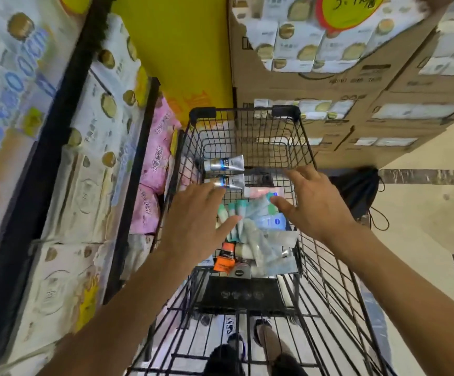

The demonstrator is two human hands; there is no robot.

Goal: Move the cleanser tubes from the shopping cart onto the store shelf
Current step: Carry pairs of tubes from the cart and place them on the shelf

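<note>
Where the cleanser tubes lie heaped, pale with teal caps, in the shopping cart, two silver tubes sit beyond them and an orange tube nearer. Labels blur. Left hand and right hand hover above, fingers spread, holding nothing. Store shelf stands left.

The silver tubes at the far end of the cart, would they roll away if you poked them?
Probably not far: each silver tube lies flat with a wide crimped end. They look small, likely light, and the shiny skin may be slippery.
</note>
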